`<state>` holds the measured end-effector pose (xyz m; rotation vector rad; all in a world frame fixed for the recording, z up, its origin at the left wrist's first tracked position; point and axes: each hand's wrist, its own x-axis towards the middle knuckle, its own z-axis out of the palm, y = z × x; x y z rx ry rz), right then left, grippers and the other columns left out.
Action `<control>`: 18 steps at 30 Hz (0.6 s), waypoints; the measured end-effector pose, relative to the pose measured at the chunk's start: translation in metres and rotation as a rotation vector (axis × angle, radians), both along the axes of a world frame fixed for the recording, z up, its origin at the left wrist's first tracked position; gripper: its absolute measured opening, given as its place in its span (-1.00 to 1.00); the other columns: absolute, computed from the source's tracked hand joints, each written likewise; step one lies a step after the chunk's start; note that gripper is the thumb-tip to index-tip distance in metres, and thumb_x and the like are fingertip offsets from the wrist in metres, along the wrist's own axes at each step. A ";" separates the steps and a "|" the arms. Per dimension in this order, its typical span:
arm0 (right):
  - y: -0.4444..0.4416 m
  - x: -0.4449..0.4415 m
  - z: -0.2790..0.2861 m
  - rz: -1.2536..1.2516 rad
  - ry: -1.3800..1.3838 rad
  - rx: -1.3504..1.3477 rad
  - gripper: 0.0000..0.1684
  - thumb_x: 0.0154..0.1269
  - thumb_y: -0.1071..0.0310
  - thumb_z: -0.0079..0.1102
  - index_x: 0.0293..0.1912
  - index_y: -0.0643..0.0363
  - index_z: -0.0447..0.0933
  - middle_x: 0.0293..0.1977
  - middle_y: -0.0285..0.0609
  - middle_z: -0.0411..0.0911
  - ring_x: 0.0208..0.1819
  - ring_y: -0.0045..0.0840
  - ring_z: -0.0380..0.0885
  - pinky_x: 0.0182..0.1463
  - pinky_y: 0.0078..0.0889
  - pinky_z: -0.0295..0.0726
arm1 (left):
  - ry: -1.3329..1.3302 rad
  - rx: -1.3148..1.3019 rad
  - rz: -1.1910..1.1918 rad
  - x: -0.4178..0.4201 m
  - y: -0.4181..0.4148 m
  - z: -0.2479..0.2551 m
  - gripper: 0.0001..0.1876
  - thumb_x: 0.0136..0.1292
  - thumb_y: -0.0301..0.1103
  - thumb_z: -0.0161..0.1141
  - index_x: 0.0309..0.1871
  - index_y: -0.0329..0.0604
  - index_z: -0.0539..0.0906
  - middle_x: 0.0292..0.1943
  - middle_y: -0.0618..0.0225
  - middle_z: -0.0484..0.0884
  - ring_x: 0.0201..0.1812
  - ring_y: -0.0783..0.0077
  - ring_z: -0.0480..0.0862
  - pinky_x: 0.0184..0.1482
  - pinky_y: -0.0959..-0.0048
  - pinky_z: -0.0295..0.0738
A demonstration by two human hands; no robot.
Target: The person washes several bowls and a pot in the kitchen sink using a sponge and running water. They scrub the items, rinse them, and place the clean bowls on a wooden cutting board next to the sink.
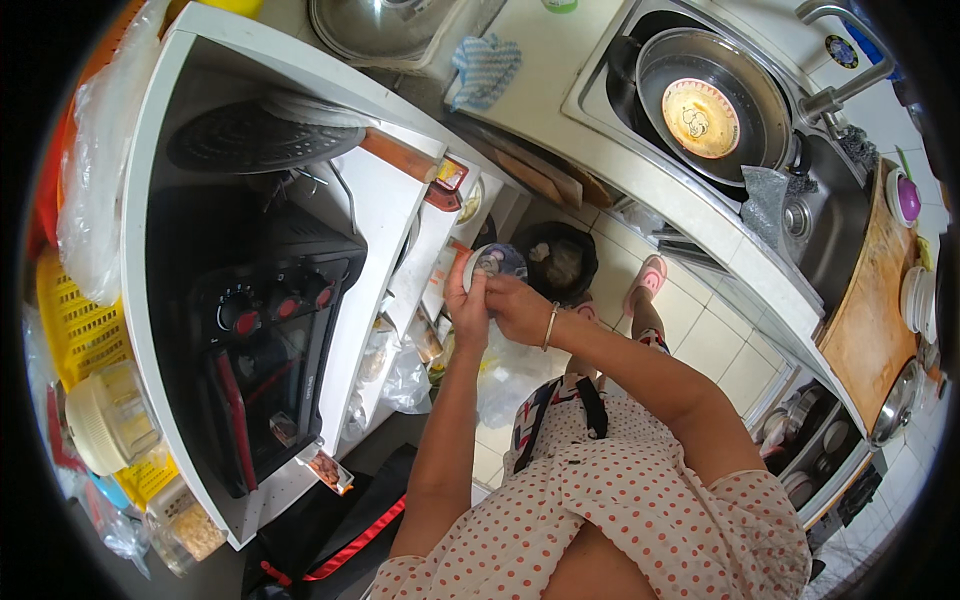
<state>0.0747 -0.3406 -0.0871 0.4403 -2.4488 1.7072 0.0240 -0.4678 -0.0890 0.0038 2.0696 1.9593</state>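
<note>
My left hand (468,309) is wrapped around the left side of a small round container (496,260) with a pale rim, its thumb up near the rim. From the right, my right hand (521,309), with a bangle on the wrist, has its fingers bent against the near side of the same container. Something greyish-blue shows within or behind the rim; I cannot tell what it is. Just beyond my hands, a bin with a black liner (583,262) stands on the tiled floor, with pale scraps inside.
At left, a black toaster oven (277,337) sits in a white shelf unit (142,247). To the right, a large pot (750,82) holding a plate (701,118) stands in the sink (825,247). A wooden board (870,330) and striped cloth (486,71) lie on the counter. Plastic bags (514,379) sit low down.
</note>
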 end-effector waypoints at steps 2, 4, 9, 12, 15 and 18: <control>0.001 0.004 -0.005 0.018 0.009 0.044 -0.56 -0.19 0.65 0.06 -0.20 0.21 0.61 -0.12 -0.11 0.54 -0.02 -0.19 0.44 0.13 -0.25 0.41 | -0.034 0.014 0.046 -0.003 0.006 0.004 -0.63 0.42 -0.35 0.04 0.22 -0.29 0.42 0.04 0.27 0.54 0.02 0.49 0.54 0.09 0.50 0.44; 0.012 0.015 -0.004 -0.002 0.052 0.091 -0.59 -0.19 0.64 0.08 -0.23 0.21 0.61 -0.15 -0.15 0.55 -0.03 -0.22 0.45 0.12 -0.27 0.42 | -0.085 0.083 0.066 -0.005 0.004 0.004 -0.62 0.40 -0.37 0.05 0.23 -0.31 0.42 0.12 0.26 0.46 0.02 0.49 0.50 0.10 0.50 0.41; 0.036 0.020 -0.007 -0.026 0.139 0.204 -0.65 -0.20 0.57 0.14 -0.28 0.20 0.63 -0.20 -0.19 0.59 -0.02 -0.31 0.47 0.13 -0.32 0.42 | -0.088 0.064 0.131 -0.002 0.011 0.002 -0.62 0.38 -0.37 0.07 0.22 -0.31 0.43 0.07 0.29 0.49 0.00 0.50 0.51 0.08 0.51 0.41; 0.043 0.023 -0.003 -0.087 0.059 0.176 -0.69 -0.18 0.53 0.19 -0.30 0.19 0.63 -0.23 -0.19 0.59 -0.04 -0.33 0.48 0.11 -0.32 0.42 | -0.214 0.086 0.173 -0.003 0.023 0.014 -0.60 0.38 -0.35 0.07 0.24 -0.25 0.40 0.00 0.31 0.53 -0.02 0.48 0.54 0.03 0.50 0.45; 0.037 0.021 0.012 -0.217 0.118 0.052 -0.74 -0.16 0.49 0.23 -0.33 0.18 0.60 -0.29 -0.19 0.58 -0.11 -0.32 0.48 0.03 -0.31 0.42 | -0.445 0.110 0.242 -0.005 0.033 0.035 -0.55 0.38 -0.33 0.08 0.28 -0.21 0.34 -0.02 0.30 0.55 -0.04 0.44 0.55 -0.03 0.47 0.49; 0.023 0.012 0.026 -0.283 0.151 -0.031 -0.79 -0.13 0.47 0.25 -0.35 0.16 0.57 -0.34 -0.21 0.56 -0.18 -0.31 0.47 -0.04 -0.31 0.41 | -0.467 0.066 0.197 -0.003 0.036 0.037 -0.49 0.37 -0.28 0.10 0.33 -0.18 0.26 0.02 0.27 0.53 -0.05 0.41 0.56 -0.10 0.44 0.53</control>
